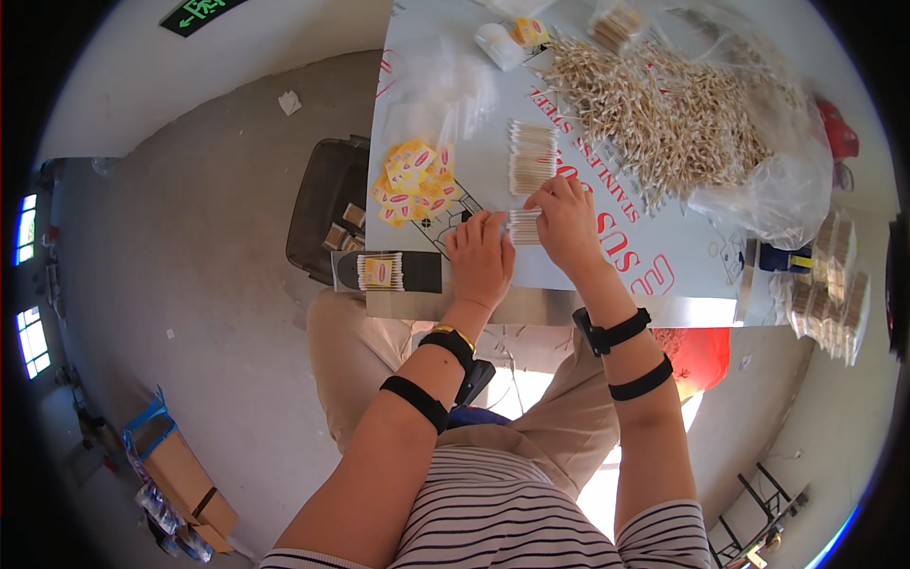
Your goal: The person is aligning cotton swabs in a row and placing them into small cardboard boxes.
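small swab row is lying on the desk between both hands; using it as clock centre. right hand is sitting at 3 o'clock, fingers bent over the row's right end, maybe pinching, can't tell. left hand is resting at 8, fingers loosely bent, undersides hidden, can't tell if gripping. bigger swab row is lying at 12, loose swab pile is spreading at 2, yellow cards are lying heaped at 10, black holder is carrying a carded swab bundle at 8. guessing swabs are handling very light, stiffish, snappable, soft-tipped, prone to rolling; better pinching several mid-stick, keeping off tips.
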`<state>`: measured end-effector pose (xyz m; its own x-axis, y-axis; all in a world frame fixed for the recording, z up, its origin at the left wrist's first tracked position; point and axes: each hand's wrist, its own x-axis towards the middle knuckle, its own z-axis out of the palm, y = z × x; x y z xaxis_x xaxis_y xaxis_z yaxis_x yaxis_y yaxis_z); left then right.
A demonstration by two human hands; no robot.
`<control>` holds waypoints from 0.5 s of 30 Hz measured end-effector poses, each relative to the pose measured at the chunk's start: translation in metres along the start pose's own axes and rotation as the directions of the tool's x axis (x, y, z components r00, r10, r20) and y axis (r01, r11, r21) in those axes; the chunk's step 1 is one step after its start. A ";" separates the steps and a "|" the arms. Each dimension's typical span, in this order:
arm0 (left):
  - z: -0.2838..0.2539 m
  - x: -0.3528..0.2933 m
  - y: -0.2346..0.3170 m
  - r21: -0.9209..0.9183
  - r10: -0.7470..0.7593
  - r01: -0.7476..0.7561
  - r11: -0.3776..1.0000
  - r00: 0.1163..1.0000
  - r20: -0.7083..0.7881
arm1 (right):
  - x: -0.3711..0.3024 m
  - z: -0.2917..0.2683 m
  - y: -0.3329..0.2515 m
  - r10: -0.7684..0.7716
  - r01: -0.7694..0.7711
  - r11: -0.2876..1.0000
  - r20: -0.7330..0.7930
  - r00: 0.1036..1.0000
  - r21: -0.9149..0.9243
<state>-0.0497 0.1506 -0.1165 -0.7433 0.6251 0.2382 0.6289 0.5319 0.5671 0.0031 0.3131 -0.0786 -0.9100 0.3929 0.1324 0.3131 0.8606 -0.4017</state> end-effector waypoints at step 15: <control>0.001 -0.001 0.001 0.008 0.006 -0.006 1.000 1.000 0.003 | 0.003 0.001 0.000 0.013 -0.013 1.000 0.002 1.000 0.017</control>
<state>-0.0481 0.1509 -0.1169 -0.7391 0.6296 0.2393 0.6349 0.5326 0.5596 0.0002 0.3138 -0.0787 -0.9064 0.4035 0.1250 0.3205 0.8496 -0.4189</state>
